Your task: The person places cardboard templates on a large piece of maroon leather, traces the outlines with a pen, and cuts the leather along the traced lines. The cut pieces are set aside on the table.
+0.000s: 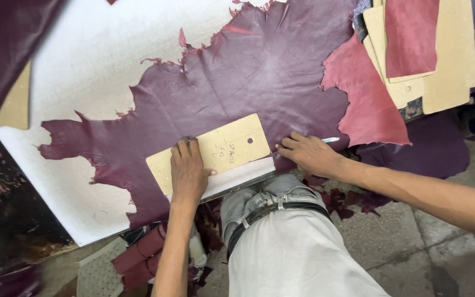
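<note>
A large dark purple leather hide (237, 82) lies spread on a white cutting board (100, 60). A tan cardboard pattern (224, 146) with a small hole rests on the hide near the board's front edge. My left hand (188, 170) presses flat on the pattern's left part. My right hand (309, 154) sits at the pattern's right end, gripping a thin pale pen-like tool (330, 139) whose tip is hidden under the fingers.
A reddish leather piece (366, 93) overlaps the hide's right edge. Several tan cardboard patterns (446, 71) and a red piece lie stacked at top right. Rolled maroon leather (138, 256) sits below the board. Scraps litter the concrete floor (413, 242).
</note>
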